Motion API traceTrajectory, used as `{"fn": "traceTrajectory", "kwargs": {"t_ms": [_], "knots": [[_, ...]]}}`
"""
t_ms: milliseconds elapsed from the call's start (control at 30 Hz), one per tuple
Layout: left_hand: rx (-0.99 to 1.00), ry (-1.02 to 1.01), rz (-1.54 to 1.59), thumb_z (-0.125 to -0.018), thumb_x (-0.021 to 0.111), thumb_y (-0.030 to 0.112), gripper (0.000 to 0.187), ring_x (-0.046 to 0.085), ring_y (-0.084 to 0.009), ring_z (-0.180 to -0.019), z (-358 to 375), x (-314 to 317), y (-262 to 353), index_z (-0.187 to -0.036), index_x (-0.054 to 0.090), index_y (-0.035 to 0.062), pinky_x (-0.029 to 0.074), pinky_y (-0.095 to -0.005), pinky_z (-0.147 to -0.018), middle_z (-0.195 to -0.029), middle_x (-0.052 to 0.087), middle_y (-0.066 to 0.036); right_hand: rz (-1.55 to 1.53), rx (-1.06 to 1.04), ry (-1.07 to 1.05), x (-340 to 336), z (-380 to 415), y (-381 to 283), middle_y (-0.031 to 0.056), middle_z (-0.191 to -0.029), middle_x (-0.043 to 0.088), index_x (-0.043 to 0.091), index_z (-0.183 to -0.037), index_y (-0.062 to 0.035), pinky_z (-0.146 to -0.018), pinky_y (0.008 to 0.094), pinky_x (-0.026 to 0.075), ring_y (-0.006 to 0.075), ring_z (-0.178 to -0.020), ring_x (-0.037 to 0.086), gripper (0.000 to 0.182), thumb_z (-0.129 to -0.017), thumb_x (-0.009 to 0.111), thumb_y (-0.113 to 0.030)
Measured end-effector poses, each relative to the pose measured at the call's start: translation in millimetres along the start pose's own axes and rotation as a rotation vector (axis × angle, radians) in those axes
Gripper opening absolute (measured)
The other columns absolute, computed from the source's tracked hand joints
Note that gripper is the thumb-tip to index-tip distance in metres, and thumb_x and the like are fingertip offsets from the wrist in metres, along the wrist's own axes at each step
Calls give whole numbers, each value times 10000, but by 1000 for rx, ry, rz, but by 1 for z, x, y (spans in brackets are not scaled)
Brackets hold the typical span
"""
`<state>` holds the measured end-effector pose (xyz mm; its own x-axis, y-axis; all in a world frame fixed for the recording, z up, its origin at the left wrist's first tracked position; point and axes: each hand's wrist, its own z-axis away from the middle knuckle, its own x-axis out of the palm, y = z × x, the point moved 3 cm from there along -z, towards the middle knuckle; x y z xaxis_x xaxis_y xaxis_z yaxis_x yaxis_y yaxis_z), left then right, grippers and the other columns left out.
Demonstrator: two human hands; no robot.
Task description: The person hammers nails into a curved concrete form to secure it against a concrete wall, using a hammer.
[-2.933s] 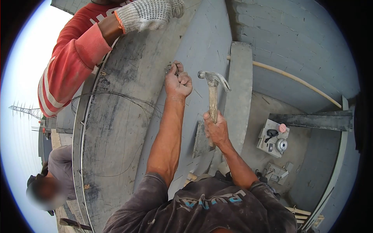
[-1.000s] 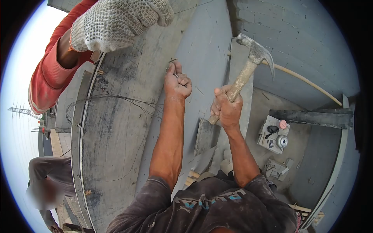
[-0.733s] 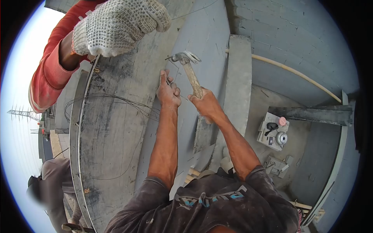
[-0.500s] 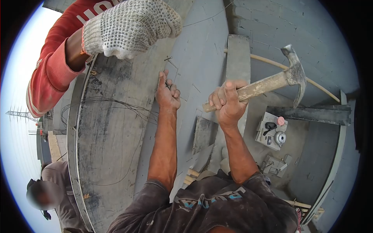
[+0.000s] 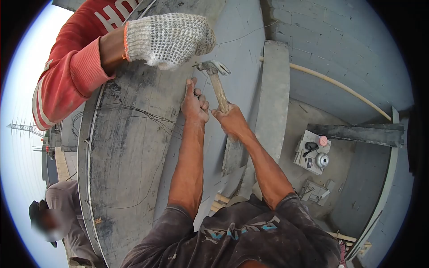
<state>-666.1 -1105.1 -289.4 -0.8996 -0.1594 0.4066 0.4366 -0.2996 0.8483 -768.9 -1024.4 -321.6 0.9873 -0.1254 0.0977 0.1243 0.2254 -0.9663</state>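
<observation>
My right hand [image 5: 231, 119] is wrapped round the wooden handle of a claw hammer [image 5: 217, 87]. The hammer's head is down at a nail [image 5: 195, 65] that stands in the edge of a long weathered board [image 5: 129, 152]. Just below the nail, my left hand [image 5: 195, 105] is closed with its thumb pointing up. Thin dark pieces that look like nails show between its fingers. Above the hammer head, a co-worker's gloved fist [image 5: 172, 40] is over the board; what it holds, if anything, is hidden.
Loose dark wire [image 5: 134, 111] trails across the board. Right of my arms stands an upright grey plank [image 5: 275, 89]. Far below, a small table [image 5: 304, 156] bears a kettle [image 5: 321, 159] and a pink cup [image 5: 322, 140]. Another person [image 5: 67, 219] sits beyond the board at lower left.
My right hand has swung the hammer left and down, from raised at the right to the nail. The co-worker's gloved hand has shifted slightly right. My left hand has hardly moved.
</observation>
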Motion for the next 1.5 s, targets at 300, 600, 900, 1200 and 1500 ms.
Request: {"fn": "traceTrajectory", "kwargs": {"t_ms": [300, 600, 900, 1200, 1500], "knots": [[-6, 5, -7, -918, 597, 441, 467, 297, -54, -479, -1, -3, -1, -1260, 547, 127, 259, -213, -401, -746, 400, 52, -75, -76, 114, 9, -5, 4, 29, -591, 506, 522, -779, -36, -381, 291, 354, 95, -407, 414, 179, -879, 607, -158], [-33, 8, -54, -930, 568, 454, 512, 299, -51, -481, 6, -6, 0, -1312, 492, 122, 276, -202, -400, -780, 380, 50, -160, 33, 6, 5, -5, 8, -2, -555, 462, 515, -767, -39, -395, 289, 352, 90, -422, 416, 201, -872, 625, -171], [-35, -9, -107, -955, 527, 439, 446, 300, -46, -483, -6, -10, -8, -1275, 532, 128, 290, -199, -404, -722, 382, 59, -182, 54, 237, -28, 55, 98, -17, -581, 461, 521, -727, -51, -401, 275, 352, 90, -446, 432, 231, -866, 628, -201], [-247, -255, -399, -988, 466, 403, 327, 317, -55, -472, 57, -31, -76, -927, 520, 86, 288, -215, -420, -669, 396, 56, -173, 204, 221, -22, 137, 164, -21, -571, 435, 500, -827, -43, -372, 277, 360, 91, -393, 393, 185, -888, 628, -162], [-329, -347, -453, -942, 538, 466, 363, 331, -19, -463, 153, -91, -149, -905, 516, 105, 248, -192, -392, -682, 411, 65, -314, 161, 244, -16, 162, 146, -27, -570, 430, 508, -832, -44, -373, 258, 336, 80, -401, 396, 148, -893, 608, -135]]}}
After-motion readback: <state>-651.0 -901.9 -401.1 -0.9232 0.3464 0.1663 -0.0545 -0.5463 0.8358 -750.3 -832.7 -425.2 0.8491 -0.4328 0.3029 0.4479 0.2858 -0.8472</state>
